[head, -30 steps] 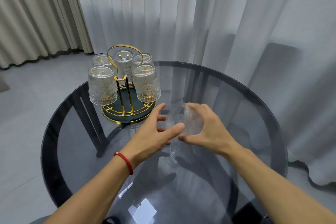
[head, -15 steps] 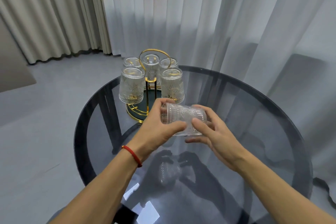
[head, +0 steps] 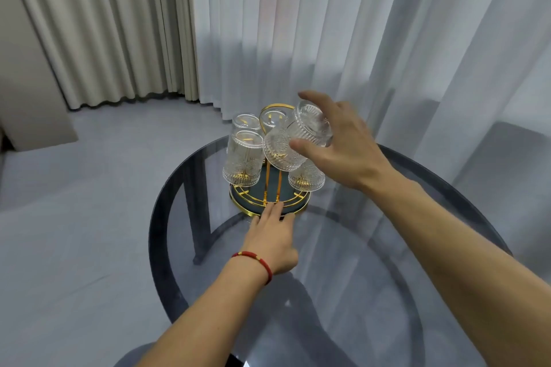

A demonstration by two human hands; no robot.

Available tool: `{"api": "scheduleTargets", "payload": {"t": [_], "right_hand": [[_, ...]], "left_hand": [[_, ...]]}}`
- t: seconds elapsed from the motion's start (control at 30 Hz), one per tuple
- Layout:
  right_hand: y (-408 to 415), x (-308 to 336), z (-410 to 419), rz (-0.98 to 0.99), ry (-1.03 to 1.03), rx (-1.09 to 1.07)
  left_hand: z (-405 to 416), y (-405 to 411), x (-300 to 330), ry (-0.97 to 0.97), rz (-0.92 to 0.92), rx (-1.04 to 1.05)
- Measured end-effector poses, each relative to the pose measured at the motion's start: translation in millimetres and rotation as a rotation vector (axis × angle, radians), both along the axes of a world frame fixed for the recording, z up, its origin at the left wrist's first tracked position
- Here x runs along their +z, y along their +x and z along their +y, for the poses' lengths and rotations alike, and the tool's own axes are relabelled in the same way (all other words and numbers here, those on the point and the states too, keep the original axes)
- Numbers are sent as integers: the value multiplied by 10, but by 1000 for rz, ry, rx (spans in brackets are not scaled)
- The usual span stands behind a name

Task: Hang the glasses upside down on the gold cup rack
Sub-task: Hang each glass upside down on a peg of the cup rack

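Note:
The gold cup rack (head: 269, 205) stands on a round dark glass table (head: 372, 247), with several ribbed clear glasses hanging upside down on it, such as the front-left glass (head: 243, 158). My right hand (head: 343, 143) grips another ribbed glass (head: 298, 137), tilted mouth-down toward the front of the rack, just above its centre posts. My left hand (head: 272, 237) lies flat on the table, its fingertips touching the front rim of the rack's base. A red cord circles my left wrist.
Sheer white curtains hang close behind the table, and beige curtains fall to the left. Grey floor spreads to the left of the table. A pale grey seat (head: 507, 173) shows behind the curtain on the right.
My right hand has lifted the glass from in front of the rack up over it and tipped it mouth-down. My left hand let go of the glass and dropped onto the rack's base.

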State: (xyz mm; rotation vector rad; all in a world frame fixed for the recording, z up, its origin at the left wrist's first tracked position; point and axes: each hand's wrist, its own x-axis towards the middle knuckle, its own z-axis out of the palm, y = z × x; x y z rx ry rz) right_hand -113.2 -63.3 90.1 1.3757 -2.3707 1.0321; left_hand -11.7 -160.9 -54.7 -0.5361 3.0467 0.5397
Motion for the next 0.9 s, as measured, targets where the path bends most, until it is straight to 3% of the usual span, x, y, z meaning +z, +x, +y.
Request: {"api": "scheduleTargets", "payload": {"t": [0.5, 0.83, 0.9], "right_hand": [[-175, -319, -576, 162, 360, -46], [-259, -585, -535, 286, 345, -56], [-271, -593, -457, 252, 252, -51]], "left_hand": [[-55, -21, 31, -32, -56, -18], [-2, -37, -29, -141, -22, -16], [-6, -37, -76, -158, 34, -10]]}}
